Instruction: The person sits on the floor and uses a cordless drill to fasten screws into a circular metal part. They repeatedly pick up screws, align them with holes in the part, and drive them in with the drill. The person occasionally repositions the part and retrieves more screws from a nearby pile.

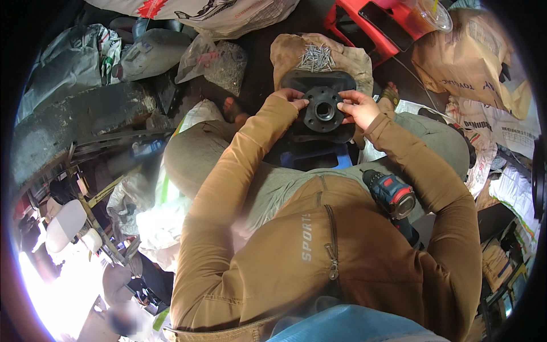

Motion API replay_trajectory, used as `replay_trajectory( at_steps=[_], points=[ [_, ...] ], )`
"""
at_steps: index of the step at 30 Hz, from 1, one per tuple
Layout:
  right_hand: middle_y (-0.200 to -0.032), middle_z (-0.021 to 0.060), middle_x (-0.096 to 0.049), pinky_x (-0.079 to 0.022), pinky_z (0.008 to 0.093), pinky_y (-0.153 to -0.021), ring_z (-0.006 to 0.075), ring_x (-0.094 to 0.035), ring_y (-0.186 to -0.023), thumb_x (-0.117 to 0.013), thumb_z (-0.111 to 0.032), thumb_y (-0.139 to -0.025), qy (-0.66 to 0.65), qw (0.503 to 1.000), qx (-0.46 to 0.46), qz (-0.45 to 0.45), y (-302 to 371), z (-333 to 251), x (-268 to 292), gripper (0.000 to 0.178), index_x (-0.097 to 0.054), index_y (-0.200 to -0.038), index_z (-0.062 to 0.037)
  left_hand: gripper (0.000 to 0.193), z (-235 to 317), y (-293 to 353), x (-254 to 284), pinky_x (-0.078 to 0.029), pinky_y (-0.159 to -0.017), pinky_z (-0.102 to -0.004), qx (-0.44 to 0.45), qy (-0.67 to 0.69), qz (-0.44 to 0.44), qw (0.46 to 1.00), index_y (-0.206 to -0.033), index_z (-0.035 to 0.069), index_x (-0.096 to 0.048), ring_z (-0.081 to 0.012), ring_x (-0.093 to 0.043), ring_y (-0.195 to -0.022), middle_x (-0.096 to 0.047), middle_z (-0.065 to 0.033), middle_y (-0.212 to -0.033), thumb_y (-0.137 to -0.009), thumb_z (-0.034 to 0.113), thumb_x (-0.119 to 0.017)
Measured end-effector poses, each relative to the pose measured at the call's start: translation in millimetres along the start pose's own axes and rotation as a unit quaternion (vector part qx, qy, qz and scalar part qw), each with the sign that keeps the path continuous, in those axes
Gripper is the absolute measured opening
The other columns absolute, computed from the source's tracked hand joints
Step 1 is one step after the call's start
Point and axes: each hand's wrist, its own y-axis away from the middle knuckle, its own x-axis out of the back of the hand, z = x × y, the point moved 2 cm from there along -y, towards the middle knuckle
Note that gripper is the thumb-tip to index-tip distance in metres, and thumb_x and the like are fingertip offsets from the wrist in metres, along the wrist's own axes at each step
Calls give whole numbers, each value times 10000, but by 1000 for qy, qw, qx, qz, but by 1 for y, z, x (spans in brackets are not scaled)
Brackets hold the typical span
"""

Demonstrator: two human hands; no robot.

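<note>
A black round flange [310,115], with a raised central bore and several holes around it, is held level between my two hands. The fingers of my left hand [292,98] are closed on its left edge. On the opposite edge my right hand [359,107] pinches it between thumb and fingers. Directly below lies a larger black part [296,82] with rounded corners; whether the flange touches it I cannot tell. Beyond it, a pile of silver screws [316,58] rests on a tan, wrinkled sack [356,64].
A cordless drill [393,194] sits by my right thigh. Beneath the work is a blue plastic frame [319,157]. At the far right stands a red stool [367,48] bearing a phone [383,25] and a plastic drink cup [436,20]. Bags crowd both sides.
</note>
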Motion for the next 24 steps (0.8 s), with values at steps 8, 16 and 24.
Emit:
replay_trajectory(
  at_steps=[8, 16, 24],
  points=[
    [-953, 17, -619, -515, 243, -624, 110, -601, -792, -635, -75, -855, 23, 999, -26, 3, 2, -1, 4, 384, -533, -1223, -38, 308, 14, 16, -3, -528, -595, -261, 31, 68, -90, 993, -1077, -9, -591, -134, -600, -683, -622, -54, -858, -830, 144, -691],
    [-913, -16, -597, -506, 237, -626, 90, -588, -787, -643, -72, -847, 60, 997, -57, -7, 4, -8, 9, 299, -582, -1139, -65, 280, -5, 18, -14, -532, -562, -253, 72, 107, -54, 990, -1055, 0, -578, -125, -593, -649, -611, -50, -831, -820, 100, -693],
    [-942, -7, -586, -538, 239, -643, 78, -582, -787, -621, -61, -865, 30, 998, -44, -14, 1, -14, 4, 333, -540, -1188, -56, 284, -10, 0, -5, -482, -574, -254, 25, 75, 4, 997, -1088, 20, -613, -116, -589, -680, -640, -42, -859, -849, 160, -673]
  ],
)
